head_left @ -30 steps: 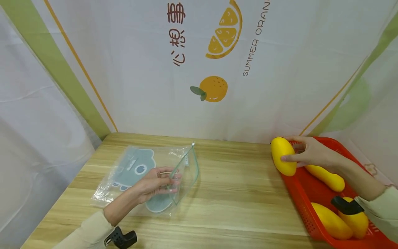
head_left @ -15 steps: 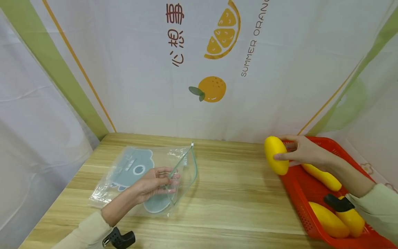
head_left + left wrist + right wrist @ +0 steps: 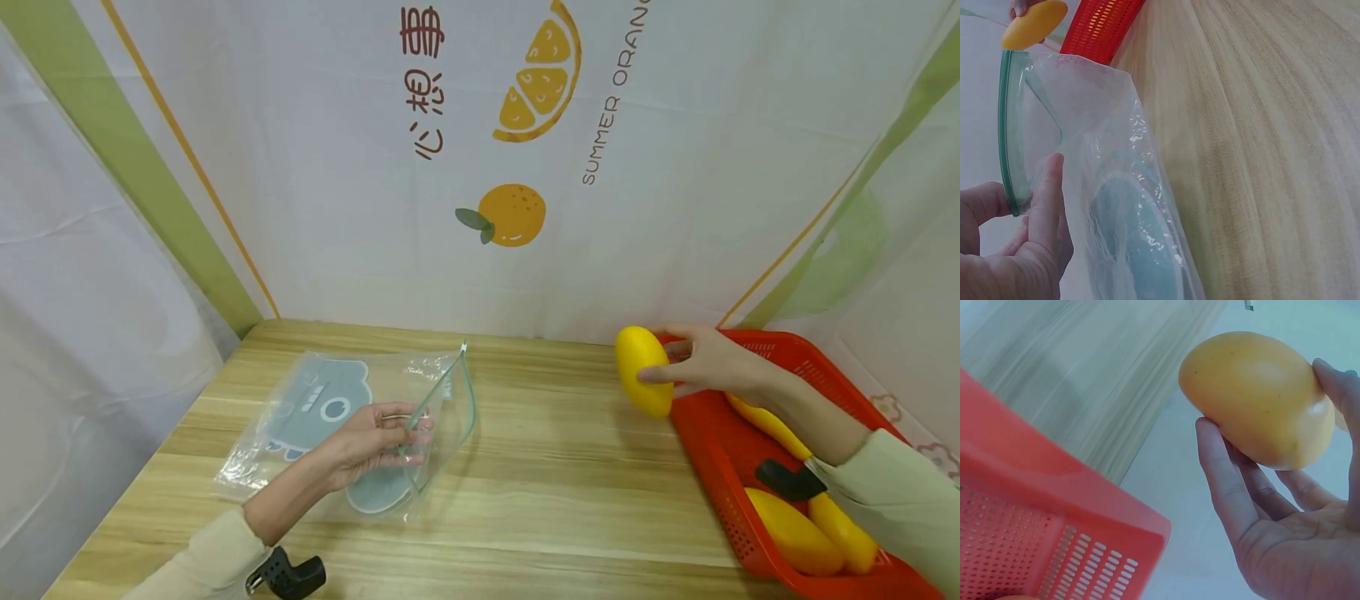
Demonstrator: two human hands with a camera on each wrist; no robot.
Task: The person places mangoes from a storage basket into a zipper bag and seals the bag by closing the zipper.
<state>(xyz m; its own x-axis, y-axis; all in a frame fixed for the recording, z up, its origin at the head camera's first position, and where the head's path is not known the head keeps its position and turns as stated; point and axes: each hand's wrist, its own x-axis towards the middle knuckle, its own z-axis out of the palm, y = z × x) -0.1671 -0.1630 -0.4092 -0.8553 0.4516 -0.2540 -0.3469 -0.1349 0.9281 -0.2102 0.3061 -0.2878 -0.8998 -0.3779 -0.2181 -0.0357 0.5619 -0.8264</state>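
Observation:
A yellow mango (image 3: 643,372) is held by my right hand (image 3: 708,360) just left of the red basket's far end, above the table. In the right wrist view the thumb and fingers grip the mango (image 3: 1254,400) from both sides. My left hand (image 3: 372,442) pinches the edge of a clear zip bag (image 3: 442,421) with a blue-grey cartoon print, and the bag's mouth gapes toward the right. The left wrist view shows the green zip strip (image 3: 1005,131) between thumb and fingers of the left hand (image 3: 1029,244).
The red plastic basket (image 3: 720,483) stands at the table's right side, with several more yellow mangoes (image 3: 793,533) in it, partly hidden by the right forearm. Behind the wooden table (image 3: 555,492) hangs a white printed curtain (image 3: 337,208).
My right hand has carried the mango leftward, from over the basket's left rim to beside it. The left hand and the zip bag have stayed nearly still.

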